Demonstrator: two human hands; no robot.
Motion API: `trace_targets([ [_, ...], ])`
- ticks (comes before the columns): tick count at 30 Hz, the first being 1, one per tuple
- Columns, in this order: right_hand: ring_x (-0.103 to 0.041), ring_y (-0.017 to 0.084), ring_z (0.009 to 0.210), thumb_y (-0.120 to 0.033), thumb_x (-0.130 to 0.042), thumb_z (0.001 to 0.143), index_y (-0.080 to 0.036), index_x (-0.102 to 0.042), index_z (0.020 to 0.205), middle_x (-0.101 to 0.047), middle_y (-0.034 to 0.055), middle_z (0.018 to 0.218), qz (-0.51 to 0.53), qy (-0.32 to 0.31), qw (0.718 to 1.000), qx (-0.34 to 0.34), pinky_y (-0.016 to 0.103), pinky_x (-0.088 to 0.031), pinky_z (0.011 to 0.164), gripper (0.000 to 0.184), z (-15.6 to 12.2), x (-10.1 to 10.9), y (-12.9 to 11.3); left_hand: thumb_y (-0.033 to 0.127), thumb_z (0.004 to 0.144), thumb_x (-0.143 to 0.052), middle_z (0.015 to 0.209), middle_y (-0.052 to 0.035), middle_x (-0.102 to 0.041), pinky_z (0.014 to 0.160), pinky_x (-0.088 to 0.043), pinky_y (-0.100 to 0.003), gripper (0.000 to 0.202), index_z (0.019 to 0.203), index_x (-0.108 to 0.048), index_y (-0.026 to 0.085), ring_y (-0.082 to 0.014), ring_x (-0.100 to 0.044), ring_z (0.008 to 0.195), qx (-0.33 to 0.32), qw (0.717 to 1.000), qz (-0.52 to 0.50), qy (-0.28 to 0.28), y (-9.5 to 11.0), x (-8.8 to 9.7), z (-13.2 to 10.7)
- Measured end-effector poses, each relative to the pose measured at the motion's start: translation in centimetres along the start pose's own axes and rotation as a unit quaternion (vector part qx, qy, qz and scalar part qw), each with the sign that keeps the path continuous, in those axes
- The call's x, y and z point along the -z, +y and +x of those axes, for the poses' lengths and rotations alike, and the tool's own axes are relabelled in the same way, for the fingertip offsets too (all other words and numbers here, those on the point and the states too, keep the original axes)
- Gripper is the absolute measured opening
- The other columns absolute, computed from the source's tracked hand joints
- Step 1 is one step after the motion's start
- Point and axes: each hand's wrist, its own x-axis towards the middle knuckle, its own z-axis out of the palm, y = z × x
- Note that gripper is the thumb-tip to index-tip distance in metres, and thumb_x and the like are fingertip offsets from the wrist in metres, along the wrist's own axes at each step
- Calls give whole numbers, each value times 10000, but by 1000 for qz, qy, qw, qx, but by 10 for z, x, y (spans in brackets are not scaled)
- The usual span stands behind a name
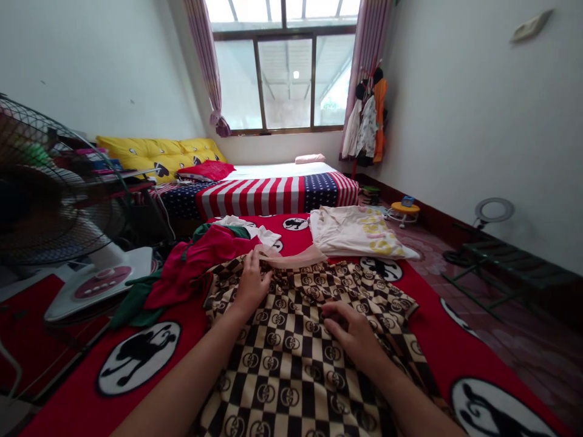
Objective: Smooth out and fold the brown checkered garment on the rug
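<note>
A checkered shirt (282, 364) lies spread on a red blanket (449, 352); over it the right hand (353, 334) half curls its fingers, whether gripping I cannot tell. Farther up, the left hand (252, 282) extends loose, ungripping fingers beside a pale strip (296, 261); white clothing (350, 233) lies beyond

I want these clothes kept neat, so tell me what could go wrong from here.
The checkered garment is rippled beneath the right hand; pressing might set creases. The pink-and-green clothing lies against its left side and could drag along if it is pulled. The yellow-printed white garment lies near the red cover's right edge; a knock might push it off.
</note>
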Motion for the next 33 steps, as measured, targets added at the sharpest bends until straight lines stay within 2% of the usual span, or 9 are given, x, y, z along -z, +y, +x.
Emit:
trace_targets([
  [4, -646, 190, 744, -346, -576, 804, -208, -620, 982, -679, 48, 872, 88, 14, 994, -65, 296, -517, 630, 230, 1, 8, -6, 260, 819, -539, 1464, -250, -286, 1088, -337, -466, 672, 1407, -300, 37, -349, -296, 1370, 5, 999, -2, -41, -7, -9, -27],
  [10, -636, 160, 625, -374, -611, 755, -185, -576, 1036, -660, 35, 826, 63, -1, 996, -56, 233, -449, 466, 341, 50, 36, -25, 224, 822, -517, 1380, -277, -426, 1090, -324, -458, 693, 1421, -260, -9, -334, -388, 1317, 7, 998, 10, -68, -12, -13, -28],
  [13, -615, 140, 543, -255, -641, 700, -173, -446, 1253, -640, -22, 695, -11, -5, 999, -45, 213, -443, 455, 592, 90, 36, -19, 199, 810, -522, 1374, -258, -449, 1083, -326, -467, 732, 1450, -209, 29, -319, -395, 1316, 1, 998, 9, -62, -10, -12, -28],
  [16, -587, 139, 455, -186, -686, 636, -158, -325, 1374, -621, -65, 564, -33, -6, 994, -100, 192, -406, 400, 822, 121, 24, -5, 209, 800, -538, 1403, -272, -408, 1070, -343, -458, 815, 1469, -113, 19, -317, -387, 1323, 22, 999, -6, -50, -10, -13, -29],
  [18, -556, 136, 389, -179, -721, 597, -161, -467, 1263, -600, -78, 499, -3, -1, 991, -135, 185, -374, 359, 714, 133, 13, 4, 219, 794, -547, 1425, -286, -370, 1070, -345, -446, 866, 1470, -54, -5, -320, -368, 1336, 34, 998, -17, -44, -11, -14, -30],
  [20, -535, 128, 355, -194, -730, 586, -163, -617, 954, -590, -65, 466, 25, 14, 989, -146, 186, -365, 338, 386, 141, 6, 8, 224, 793, -546, 1446, -287, -337, 1074, -342, -440, 888, 1471, -23, -12, -318, -337, 1355, 35, 998, -23, -36, -12, -15, -30],
  [23, -555, 132, 383, -263, -682, 661, -185, -559, 653, -602, -25, 476, 64, 68, 985, -146, 194, -385, 330, 146, 152, 6, 6, 293, 804, -561, 1445, -276, -351, 1078, -327, -457, 854, 1471, -115, 3, -329, -325, 1359, 32, 999, -8, -43, -11, -16, -31],
  [28, -665, 160, 570, -302, -589, 759, -220, -497, 746, -672, 8, 637, 162, 198, 954, -156, 235, -542, 483, 124, 177, 20, 5, 569, 828, -507, 1470, -197, -367, 1105, -189, -555, 734, 1430, -376, 169, -379, -276, 1374, 28, 993, 76, -82, -3, -12, -32],
  [33, -710, 185, 817, -225, -624, 730, -229, -478, 944, -703, 18, 792, 211, 209, 943, -148, 278, -598, 696, 260, 189, 24, 8, 726, 750, -476, 1483, -199, -344, 1091, -118, -604, 849, 1411, -426, 195, -451, -197, 1380, 69, 985, 129, -93, 1, -9, -31],
])
